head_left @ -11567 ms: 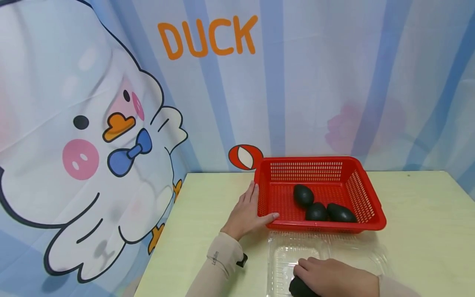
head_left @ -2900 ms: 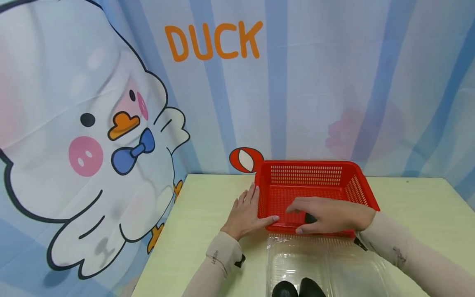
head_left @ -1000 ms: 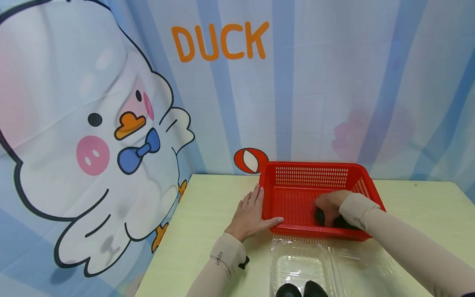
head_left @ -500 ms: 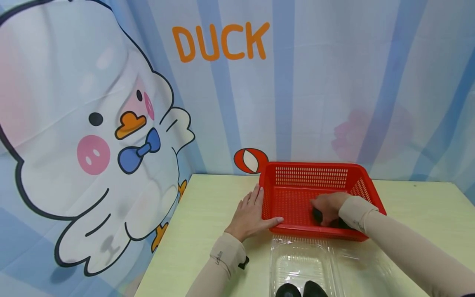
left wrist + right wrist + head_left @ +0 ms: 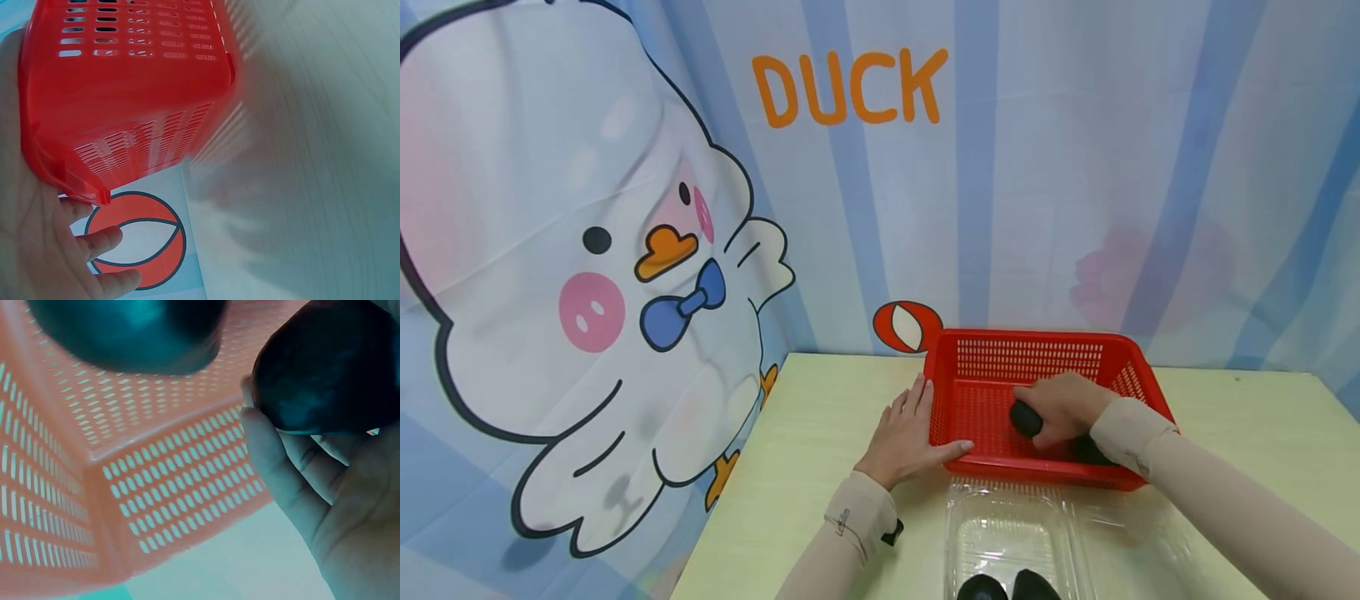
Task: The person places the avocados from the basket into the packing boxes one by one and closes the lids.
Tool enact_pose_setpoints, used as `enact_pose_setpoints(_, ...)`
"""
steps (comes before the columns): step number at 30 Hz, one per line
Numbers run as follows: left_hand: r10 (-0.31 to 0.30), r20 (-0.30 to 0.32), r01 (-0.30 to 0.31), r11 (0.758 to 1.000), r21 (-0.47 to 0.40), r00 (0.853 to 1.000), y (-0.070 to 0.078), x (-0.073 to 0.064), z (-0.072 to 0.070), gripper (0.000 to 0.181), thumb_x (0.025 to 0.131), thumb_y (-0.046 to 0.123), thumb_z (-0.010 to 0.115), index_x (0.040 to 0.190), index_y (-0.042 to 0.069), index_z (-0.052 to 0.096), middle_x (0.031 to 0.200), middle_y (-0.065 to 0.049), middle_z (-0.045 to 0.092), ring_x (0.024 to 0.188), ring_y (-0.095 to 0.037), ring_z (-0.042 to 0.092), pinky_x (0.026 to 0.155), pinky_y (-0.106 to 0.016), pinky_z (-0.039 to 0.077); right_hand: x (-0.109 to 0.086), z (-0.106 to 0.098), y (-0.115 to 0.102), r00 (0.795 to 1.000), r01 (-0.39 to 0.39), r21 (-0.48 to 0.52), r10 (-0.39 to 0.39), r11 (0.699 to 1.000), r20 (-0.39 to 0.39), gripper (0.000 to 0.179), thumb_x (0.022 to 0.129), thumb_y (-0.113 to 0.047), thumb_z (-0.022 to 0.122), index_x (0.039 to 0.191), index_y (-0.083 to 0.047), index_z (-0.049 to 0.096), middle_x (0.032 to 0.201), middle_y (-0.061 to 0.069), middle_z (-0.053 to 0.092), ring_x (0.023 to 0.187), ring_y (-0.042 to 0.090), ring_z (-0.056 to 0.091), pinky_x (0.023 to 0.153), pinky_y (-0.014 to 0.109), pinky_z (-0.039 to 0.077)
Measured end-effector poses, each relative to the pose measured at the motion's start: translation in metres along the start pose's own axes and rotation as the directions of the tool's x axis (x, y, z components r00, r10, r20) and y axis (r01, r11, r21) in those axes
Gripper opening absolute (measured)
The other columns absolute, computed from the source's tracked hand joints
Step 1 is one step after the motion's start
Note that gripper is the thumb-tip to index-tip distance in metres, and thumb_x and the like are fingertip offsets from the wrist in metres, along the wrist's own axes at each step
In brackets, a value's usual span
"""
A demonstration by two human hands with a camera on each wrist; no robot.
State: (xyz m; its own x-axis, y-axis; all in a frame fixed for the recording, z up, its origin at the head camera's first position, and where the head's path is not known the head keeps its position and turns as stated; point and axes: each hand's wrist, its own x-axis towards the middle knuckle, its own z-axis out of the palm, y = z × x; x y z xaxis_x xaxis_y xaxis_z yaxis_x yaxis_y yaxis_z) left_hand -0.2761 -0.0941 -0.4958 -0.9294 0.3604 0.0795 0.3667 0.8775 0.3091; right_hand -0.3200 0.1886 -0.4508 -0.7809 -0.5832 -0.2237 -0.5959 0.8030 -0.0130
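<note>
My right hand (image 5: pixel 1063 408) grips a dark avocado (image 5: pixel 1026 418) inside the red plastic basket (image 5: pixel 981 461). In the right wrist view, fingers curl round that avocado (image 5: pixel 325 369), and a second dark avocado (image 5: pixel 131 331) lies apart from it. The head view shows this second avocado (image 5: pixel 1092 452) partly hidden under my right wrist. My left hand (image 5: pixel 902 442) lies along the basket's left side, fingers straight and thumb over the rim. From the left wrist, the palm (image 5: pixel 44 244) is seen against the basket's outer rim.
A clear plastic clamshell box (image 5: pixel 1011 504) lies spread in front of the basket. Two dark avocados, one left (image 5: pixel 982 588) and one right (image 5: pixel 1033 586), sit in its left half, cut by the frame's bottom edge. Behind the pale table (image 5: pixel 820 417) hangs a duck-print curtain (image 5: pixel 1037 167).
Earlier my right hand was over the clear box with an avocado, then went back into the basket. Over the last second it moved slightly left with another one. My left hand stayed put.
</note>
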Motion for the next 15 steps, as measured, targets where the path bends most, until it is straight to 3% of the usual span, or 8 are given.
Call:
enact_pose_setpoints(6, 0.0, 0.002, 0.0, 1.0, 0.003, 1.0, 0.0, 0.0, 0.001, 0.116, 0.08, 0.089, 0.041, 0.164, 0.013, 0.014, 0.172, -0.003, 0.008, 0.15, -0.034, 0.028, 0.12, -0.056, 0.029, -0.013, -0.014, -0.01, 1.0, -0.02, 0.004, 0.02, 1.0, -0.003, 0.055, 0.077, -0.043, 0.08, 0.118, -0.015, 0.056, 0.086, -0.005, 0.062, 0.069, 0.015, 0.055, 0.065, 0.035, 0.052)
enact_pose_setpoints(8, 0.001, -0.001, -0.001, 1.0, 0.002, 1.0, 0.001, 0.0, 0.0, 0.116, 0.081, 0.088, 0.042, 0.164, 0.013, 0.014, 0.172, -0.003, 0.009, 0.15, -0.034, 0.029, 0.12, -0.057, 0.029, -0.017, -0.017, -0.014, 1.0, -0.017, 0.004, 0.017, 1.0, -0.02, 0.048, 0.078, -0.043, 0.08, 0.109, -0.019, 0.053, 0.081, -0.006, 0.059, 0.067, 0.014, 0.054, 0.064, 0.033, 0.051)
enact_pose_setpoints(11, -0.003, -0.001, 0.003, 1.0, -0.005, 1.0, 0.001, 0.0, 0.0, 0.115, 0.081, 0.088, 0.042, 0.164, 0.013, 0.015, 0.172, -0.003, 0.009, 0.15, -0.035, 0.029, 0.119, -0.057, 0.03, -0.026, -0.024, -0.021, 0.998, 0.007, -0.012, -0.008, 1.0, -0.059, 0.047, 0.079, -0.044, 0.078, 0.108, -0.018, 0.052, 0.08, -0.007, 0.058, 0.064, 0.013, 0.053, 0.061, 0.031, 0.05)
enact_pose_setpoints(15, -0.009, 0.006, 0.009, 1.0, -0.004, 1.0, 0.001, 0.0, -0.001, 0.116, 0.081, 0.088, 0.042, 0.164, 0.013, 0.015, 0.172, -0.003, 0.009, 0.15, -0.034, 0.028, 0.119, -0.057, 0.03, -0.038, -0.032, -0.033, 0.997, 0.021, -0.017, -0.022, 1.0, -0.079, 0.059, 0.079, -0.046, 0.077, 0.122, -0.013, 0.054, 0.089, -0.003, 0.063, 0.067, 0.013, 0.054, 0.064, 0.034, 0.052)
